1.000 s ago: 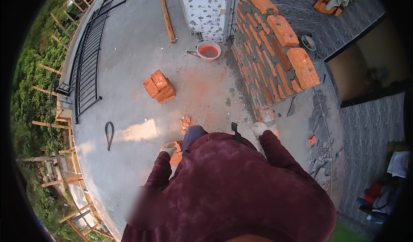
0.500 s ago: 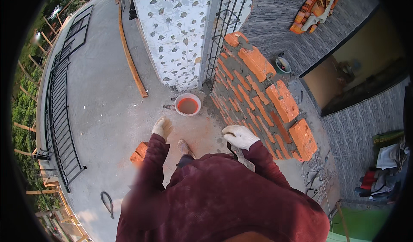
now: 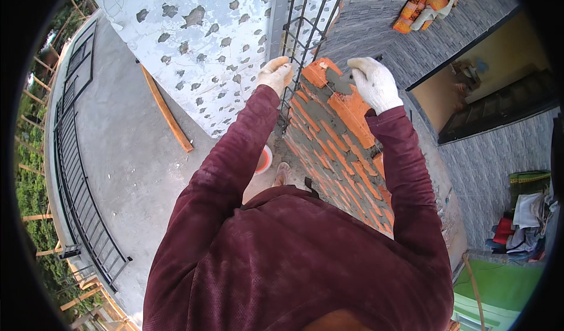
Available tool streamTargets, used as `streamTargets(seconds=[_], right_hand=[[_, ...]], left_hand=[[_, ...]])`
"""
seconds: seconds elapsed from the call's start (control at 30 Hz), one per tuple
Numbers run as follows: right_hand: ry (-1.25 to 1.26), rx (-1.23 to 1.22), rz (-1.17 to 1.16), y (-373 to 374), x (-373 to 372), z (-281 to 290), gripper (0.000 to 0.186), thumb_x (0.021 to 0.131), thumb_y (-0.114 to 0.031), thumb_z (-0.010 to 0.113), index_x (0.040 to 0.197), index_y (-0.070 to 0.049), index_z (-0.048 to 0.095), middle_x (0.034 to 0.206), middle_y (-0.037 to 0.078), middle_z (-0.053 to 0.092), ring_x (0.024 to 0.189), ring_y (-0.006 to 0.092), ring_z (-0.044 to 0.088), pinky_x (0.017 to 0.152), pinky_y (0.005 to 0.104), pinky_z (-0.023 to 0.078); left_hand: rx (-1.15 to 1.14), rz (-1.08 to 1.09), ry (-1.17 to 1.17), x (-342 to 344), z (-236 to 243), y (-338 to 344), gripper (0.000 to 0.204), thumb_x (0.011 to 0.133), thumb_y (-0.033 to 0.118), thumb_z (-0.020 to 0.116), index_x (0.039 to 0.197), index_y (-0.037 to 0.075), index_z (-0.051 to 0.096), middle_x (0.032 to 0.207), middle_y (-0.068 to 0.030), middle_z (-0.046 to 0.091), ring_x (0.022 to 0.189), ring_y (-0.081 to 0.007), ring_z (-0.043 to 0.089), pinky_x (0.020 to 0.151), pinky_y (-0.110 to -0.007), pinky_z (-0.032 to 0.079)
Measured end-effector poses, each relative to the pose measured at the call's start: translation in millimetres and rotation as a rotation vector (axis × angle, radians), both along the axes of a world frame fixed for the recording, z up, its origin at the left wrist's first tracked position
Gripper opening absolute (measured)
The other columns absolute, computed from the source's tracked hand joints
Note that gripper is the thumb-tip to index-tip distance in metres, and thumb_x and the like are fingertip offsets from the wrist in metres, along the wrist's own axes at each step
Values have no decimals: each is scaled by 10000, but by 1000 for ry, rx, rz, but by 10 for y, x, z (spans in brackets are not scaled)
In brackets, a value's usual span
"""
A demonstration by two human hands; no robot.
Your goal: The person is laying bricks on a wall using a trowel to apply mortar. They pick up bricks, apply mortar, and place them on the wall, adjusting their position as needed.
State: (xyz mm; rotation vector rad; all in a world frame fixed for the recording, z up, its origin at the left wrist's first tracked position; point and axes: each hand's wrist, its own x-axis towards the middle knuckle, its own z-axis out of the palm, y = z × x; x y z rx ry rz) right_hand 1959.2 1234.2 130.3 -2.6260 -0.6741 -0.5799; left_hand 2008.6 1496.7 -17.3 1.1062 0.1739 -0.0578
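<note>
Count: two gloved hands, one part-built brick wall, one rebar cage, one bucket partly behind the left sleeve, one wooden plank, one black railing; at least three large bricks show along the wall's top, the third partly covered by the right sleeve. Left hand: fingers curled, just beside the cage in view; right hand: fingers bent, over the wall's top; cannot tell whether either grips anything. Brick wall stands ahead and right of the body, mortar grey between courses. Surface: grey concrete floor; pitted white wall ahead, grey wall with doorway at right. Edges: railing lies along the floor's left edge, greenery beyond; widest room, between railing and plank.
</note>
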Motion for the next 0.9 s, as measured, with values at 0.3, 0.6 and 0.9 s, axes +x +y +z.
streamTargets(seconds=[0.3, 0.6, 0.9], right_hand=[[-176, -372, -42, 628, 1262, -460, 152, 880, -231, 697, 979, -118, 720, 900, 118, 679, 868, 328, 694, 753, 464, 559], [-189, -416, -203, 827, 1292, -597, 106, 893, -177, 657, 980, -130, 695, 917, 101, 699, 901, 325, 691, 760, 482, 510], [118, 158, -154, 1196, 1184, -462, 122, 952, -174, 630, 986, -60, 654, 920, 204, 721, 909, 430, 697, 786, 494, 549]], left_hand=[[85, -5, -28, 580, 38, -80, 331, 963, 110, 711, 1287, 57, 668, 1141, -79, 729, 952, -167, 702, 842, -312, 588], [358, -62, -50, 769, -46, -109, 438, 941, 118, 708, 1361, 35, 616, 1217, -112, 713, 1005, -192, 695, 892, -325, 551], [790, -193, -315, 778, 428, -18, 404, 961, 297, 680, 1321, 115, 691, 1187, -170, 740, 1119, -313, 704, 966, -395, 533]])
